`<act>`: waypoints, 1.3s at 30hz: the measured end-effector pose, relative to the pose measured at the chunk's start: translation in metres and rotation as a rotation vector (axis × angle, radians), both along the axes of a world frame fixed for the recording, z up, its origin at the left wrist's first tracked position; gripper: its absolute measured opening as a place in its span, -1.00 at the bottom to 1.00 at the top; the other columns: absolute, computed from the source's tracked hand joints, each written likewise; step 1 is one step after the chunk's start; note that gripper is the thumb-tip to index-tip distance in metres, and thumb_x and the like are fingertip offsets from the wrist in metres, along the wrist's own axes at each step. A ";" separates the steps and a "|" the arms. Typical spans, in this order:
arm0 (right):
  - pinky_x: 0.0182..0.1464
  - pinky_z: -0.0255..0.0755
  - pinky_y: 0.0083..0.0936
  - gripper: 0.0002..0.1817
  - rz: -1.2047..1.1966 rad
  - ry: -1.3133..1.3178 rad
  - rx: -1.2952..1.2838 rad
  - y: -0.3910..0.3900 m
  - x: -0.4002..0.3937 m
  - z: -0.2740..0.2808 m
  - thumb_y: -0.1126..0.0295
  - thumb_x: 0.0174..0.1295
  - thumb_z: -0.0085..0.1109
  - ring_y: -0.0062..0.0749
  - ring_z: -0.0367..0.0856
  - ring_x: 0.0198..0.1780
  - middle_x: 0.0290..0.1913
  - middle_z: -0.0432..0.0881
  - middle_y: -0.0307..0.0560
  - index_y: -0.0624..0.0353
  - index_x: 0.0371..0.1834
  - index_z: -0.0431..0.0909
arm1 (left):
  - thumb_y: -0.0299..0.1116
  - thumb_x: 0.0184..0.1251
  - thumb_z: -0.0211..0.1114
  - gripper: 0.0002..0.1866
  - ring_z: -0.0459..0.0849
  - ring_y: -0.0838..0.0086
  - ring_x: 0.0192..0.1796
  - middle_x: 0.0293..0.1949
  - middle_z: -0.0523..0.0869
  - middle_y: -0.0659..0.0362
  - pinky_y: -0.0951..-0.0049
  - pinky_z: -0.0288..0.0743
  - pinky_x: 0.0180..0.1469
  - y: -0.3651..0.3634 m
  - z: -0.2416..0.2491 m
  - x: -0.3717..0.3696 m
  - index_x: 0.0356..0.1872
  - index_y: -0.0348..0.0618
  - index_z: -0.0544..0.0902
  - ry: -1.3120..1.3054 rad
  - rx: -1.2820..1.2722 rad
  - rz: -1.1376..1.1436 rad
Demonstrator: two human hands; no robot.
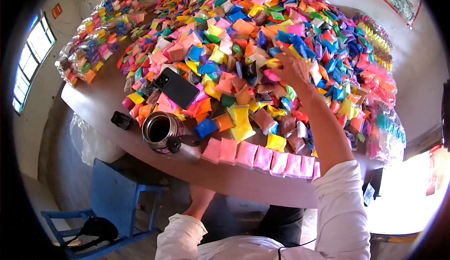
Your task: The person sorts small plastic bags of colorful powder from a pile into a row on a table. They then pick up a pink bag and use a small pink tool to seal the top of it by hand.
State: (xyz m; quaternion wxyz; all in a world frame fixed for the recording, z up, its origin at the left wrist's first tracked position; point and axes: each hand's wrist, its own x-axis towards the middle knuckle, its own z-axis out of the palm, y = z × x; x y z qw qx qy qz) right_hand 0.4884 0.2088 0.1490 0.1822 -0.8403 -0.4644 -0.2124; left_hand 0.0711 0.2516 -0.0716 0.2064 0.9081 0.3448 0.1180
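My right hand [294, 72] reaches into the middle of a big heap of small, soft, coloured packets [243, 26]. Its fingers are bent around a small pink packet [272, 75], and a yellow packet [273, 63] lies against them. Along the near table edge, below my right forearm, runs a row of several pink packets [262, 158] laid side by side. My left hand [201, 195] is low at the table's front edge. Its fingers are hidden there, so what they hold, if anything, does not show.
A black phone [176, 87] rests on the heap's left side. Near it stand an open metal flask [161, 131] and a small black object [121, 120] on the brown table [117, 140]. Bagged packets [89, 49] are stacked at the far left. A blue chair [110, 194] holds a black bag [98, 229].
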 end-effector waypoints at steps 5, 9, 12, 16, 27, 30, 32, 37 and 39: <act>-0.06 0.49 -0.31 -0.56 0.012 0.059 0.020 -0.038 0.035 0.016 0.24 -0.05 0.36 -0.13 0.61 -0.04 0.03 0.58 -0.21 0.08 -0.05 0.57 | -0.10 0.35 0.11 -0.64 0.58 0.20 0.09 0.01 0.64 0.08 0.26 0.41 0.13 0.003 -0.005 -0.009 0.01 -0.10 0.57 0.075 0.077 -0.040; -0.04 0.46 -0.27 -0.55 0.008 0.084 0.071 -0.060 0.045 0.021 0.19 -0.02 0.34 -0.10 0.61 -0.05 -0.03 0.60 -0.18 0.04 -0.02 0.55 | -0.09 0.35 0.09 -0.64 0.60 0.21 0.05 -0.02 0.65 0.09 0.26 0.45 0.09 0.002 -0.003 -0.006 0.01 -0.07 0.58 0.112 0.086 -0.063; -0.02 0.46 -0.29 -0.55 -0.079 0.163 0.051 -0.071 0.039 0.031 0.17 0.01 0.33 -0.11 0.61 -0.03 -0.05 0.63 -0.14 0.04 -0.01 0.55 | -0.07 0.32 0.12 -0.65 0.64 0.18 -0.02 -0.09 0.68 0.08 0.23 0.49 0.03 0.001 0.000 -0.003 -0.05 -0.05 0.61 0.096 0.297 -0.089; 0.00 0.45 -0.29 -0.52 -0.150 0.251 0.054 -0.085 0.040 0.038 0.18 -0.03 0.37 -0.09 0.61 -0.02 -0.05 0.64 -0.07 0.03 0.01 0.56 | -0.06 0.29 0.17 -0.66 0.65 0.14 -0.06 -0.14 0.69 0.06 0.20 0.51 -0.01 0.002 0.000 -0.005 -0.10 -0.06 0.63 0.088 0.178 -0.073; 0.03 0.46 -0.40 -0.48 -0.107 0.307 0.180 -0.107 0.038 0.039 0.18 -0.05 0.45 -0.23 0.66 -0.03 -0.06 0.68 -0.03 0.08 0.02 0.61 | -0.07 0.27 0.21 -0.67 0.65 0.17 -0.04 -0.13 0.70 0.08 0.25 0.52 -0.01 0.004 -0.012 -0.006 -0.10 -0.04 0.64 0.173 0.331 -0.135; -0.07 0.50 -0.39 -0.66 0.052 0.310 0.278 -0.081 0.002 0.028 0.24 0.02 0.38 -0.23 0.68 -0.12 -0.14 0.70 0.00 0.13 -0.14 0.67 | -0.05 0.28 0.19 -0.65 0.62 0.17 0.02 -0.07 0.68 0.08 0.25 0.47 0.06 0.001 -0.014 -0.005 -0.07 -0.03 0.62 0.206 0.163 -0.079; -0.14 0.51 -0.37 -0.70 0.206 0.277 0.215 -0.057 -0.032 0.021 0.29 0.01 0.36 -0.16 0.67 -0.21 -0.22 0.68 -0.02 0.17 -0.19 0.64 | -0.05 0.28 0.19 -0.65 0.61 0.16 0.04 -0.06 0.67 0.09 0.25 0.45 0.08 -0.001 -0.013 -0.004 -0.06 -0.03 0.62 0.084 0.092 -0.044; -0.12 0.55 -0.34 -0.53 0.503 0.199 0.093 -0.014 -0.101 -0.015 0.30 -0.10 0.42 -0.12 0.65 -0.12 0.05 0.57 0.03 0.13 -0.06 0.58 | -0.06 0.26 0.19 -0.63 0.59 0.16 0.07 -0.03 0.66 0.07 0.22 0.42 0.13 0.003 -0.026 -0.007 -0.02 -0.04 0.60 0.055 0.098 -0.040; -0.16 0.55 -0.32 -0.55 0.540 0.173 0.040 -0.008 -0.121 -0.031 0.29 -0.10 0.41 -0.13 0.66 -0.16 0.06 0.56 0.03 0.11 -0.07 0.59 | -0.07 0.26 0.20 -0.61 0.57 0.15 0.09 -0.02 0.65 0.05 0.20 0.40 0.15 0.005 -0.027 -0.007 -0.01 -0.06 0.59 0.099 0.182 -0.072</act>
